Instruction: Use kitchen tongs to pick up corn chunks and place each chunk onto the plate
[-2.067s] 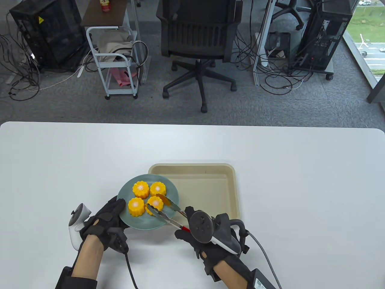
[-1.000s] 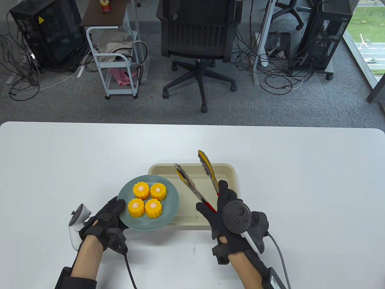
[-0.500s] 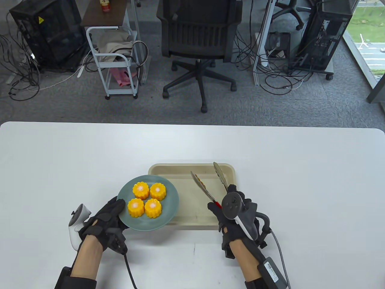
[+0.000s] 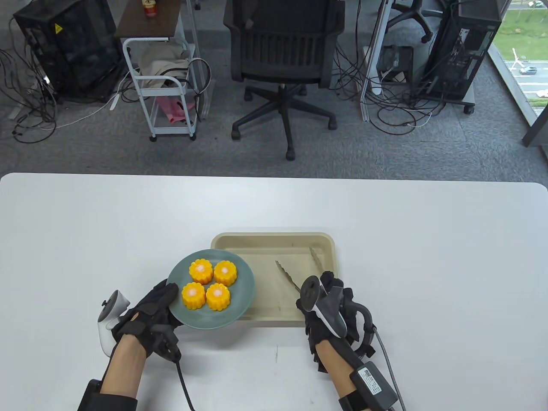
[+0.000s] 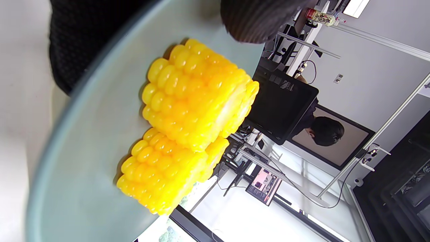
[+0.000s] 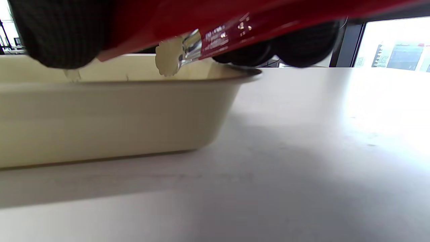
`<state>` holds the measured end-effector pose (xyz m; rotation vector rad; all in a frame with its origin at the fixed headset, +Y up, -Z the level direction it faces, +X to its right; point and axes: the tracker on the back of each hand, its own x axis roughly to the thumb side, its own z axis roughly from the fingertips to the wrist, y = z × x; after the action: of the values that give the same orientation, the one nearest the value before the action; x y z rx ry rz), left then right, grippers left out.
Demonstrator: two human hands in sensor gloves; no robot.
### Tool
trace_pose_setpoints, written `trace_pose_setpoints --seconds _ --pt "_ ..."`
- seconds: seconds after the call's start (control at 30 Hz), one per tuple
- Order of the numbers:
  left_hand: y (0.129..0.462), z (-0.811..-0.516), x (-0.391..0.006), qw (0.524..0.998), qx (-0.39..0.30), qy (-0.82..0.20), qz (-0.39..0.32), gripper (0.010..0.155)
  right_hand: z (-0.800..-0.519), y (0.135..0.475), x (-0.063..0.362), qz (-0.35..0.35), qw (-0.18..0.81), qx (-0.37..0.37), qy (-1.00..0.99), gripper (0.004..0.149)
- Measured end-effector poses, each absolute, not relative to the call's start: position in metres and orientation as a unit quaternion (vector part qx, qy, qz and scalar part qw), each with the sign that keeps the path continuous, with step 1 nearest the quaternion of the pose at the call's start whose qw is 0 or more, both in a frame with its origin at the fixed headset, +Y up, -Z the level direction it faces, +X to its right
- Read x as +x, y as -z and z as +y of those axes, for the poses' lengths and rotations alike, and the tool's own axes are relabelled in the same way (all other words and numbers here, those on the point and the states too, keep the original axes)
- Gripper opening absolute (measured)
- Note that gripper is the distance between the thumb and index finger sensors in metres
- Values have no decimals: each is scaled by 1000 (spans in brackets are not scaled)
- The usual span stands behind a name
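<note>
Several yellow corn chunks [image 4: 209, 284] stand upright on the grey-green plate [image 4: 242, 295], which overlaps the left end of the beige tray [image 4: 274, 240]. My left hand [image 4: 150, 310] holds the plate's near-left rim; in the left wrist view two corn chunks [image 5: 188, 111] fill the plate [image 5: 84, 174] close up. My right hand [image 4: 329, 306] grips the red-handled metal tongs [image 4: 299, 269] at the tray's near-right corner, arms spread, tips down inside the tray. The right wrist view shows the tongs' red handle [image 6: 255, 20] above the tray wall [image 6: 111, 121].
The white table [image 4: 85, 222] stretches wide on both sides and behind the tray. Glove cables [image 4: 387, 355] trail off the near edge. An office chair [image 4: 284, 64] and a small cart [image 4: 165, 81] stand on the floor beyond the table.
The right hand took the tongs off the plate, leaving the last chunk there, swung them right over the tray, then lowered them into it. The left hand and plate stayed put.
</note>
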<state>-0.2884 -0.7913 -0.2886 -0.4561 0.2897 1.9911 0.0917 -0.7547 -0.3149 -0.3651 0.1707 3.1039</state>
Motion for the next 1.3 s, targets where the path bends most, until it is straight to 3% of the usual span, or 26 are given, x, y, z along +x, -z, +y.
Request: trace_pose_setpoints --seconds 0.5,0.87,1.07,1.2,1.3 --pt "289 -792 -289 515 -195 -826 116 57 -748 313 90 65 7 -123 -990 85" --pt "289 -790 -293 510 -184 -832 120 57 -687 285 113 -35 133 -94 -986 77" --pt "287 -790 -306 501 -170 -839 126 57 -685 285 123 -61 205 -24 -977 77" --pt "288 -793 -315 497 -156 -843 137 57 -686 288 124 -75 129 25 -989 75" --pt "288 -799 -321 491 -154 -844 153 57 -687 289 125 -85 131 32 -987 75"
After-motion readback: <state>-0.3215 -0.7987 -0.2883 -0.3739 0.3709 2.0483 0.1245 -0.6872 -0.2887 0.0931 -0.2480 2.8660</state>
